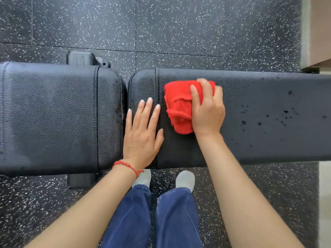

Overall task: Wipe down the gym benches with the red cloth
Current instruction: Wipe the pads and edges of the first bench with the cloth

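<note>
Speckled black rubber floor [179,24] lies under two black padded benches; right hand [207,111] grips the bunched red cloth [179,108] on the right bench pad [268,97]; left hand [141,136] rests flat beside it, fingers straight.

There is one view only, taken from the person's head and aimed almost straight down. It sits close above the work: both forearms enter from the near edge, and the legs and shoes [185,179] show directly beneath the lens. The bench [268,108] crosses the whole frame from left to right at mid height, its two pads meeting just left of centre. Beyond it, at the far edge, lies speckled floor [179,24]; a pale wall strip [320,29] closes the far right corner. The wide lens bends the bench's straight edges towards the sides.
</note>
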{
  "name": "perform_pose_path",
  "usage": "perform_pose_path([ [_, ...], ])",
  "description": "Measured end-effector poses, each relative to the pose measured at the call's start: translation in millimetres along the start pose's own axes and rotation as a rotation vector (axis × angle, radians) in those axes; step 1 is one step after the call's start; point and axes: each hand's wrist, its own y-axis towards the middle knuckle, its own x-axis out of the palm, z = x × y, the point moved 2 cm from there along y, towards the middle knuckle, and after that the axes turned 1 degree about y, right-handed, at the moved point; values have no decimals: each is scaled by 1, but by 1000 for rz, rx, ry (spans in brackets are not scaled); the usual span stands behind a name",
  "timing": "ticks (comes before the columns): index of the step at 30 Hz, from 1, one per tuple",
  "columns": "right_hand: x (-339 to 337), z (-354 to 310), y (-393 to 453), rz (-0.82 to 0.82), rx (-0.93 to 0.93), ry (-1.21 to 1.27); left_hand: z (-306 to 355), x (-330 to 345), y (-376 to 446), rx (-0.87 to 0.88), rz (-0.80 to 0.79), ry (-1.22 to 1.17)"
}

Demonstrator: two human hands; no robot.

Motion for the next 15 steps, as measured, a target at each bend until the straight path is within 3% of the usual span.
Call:
perform_pose_path([
  [6, 8, 3, 21, 30, 67, 16, -1, 2, -1, 4, 17, 7],
  [15, -34, 47, -73, -52, -24, 29, 2, -1, 1, -10, -13, 31],
])
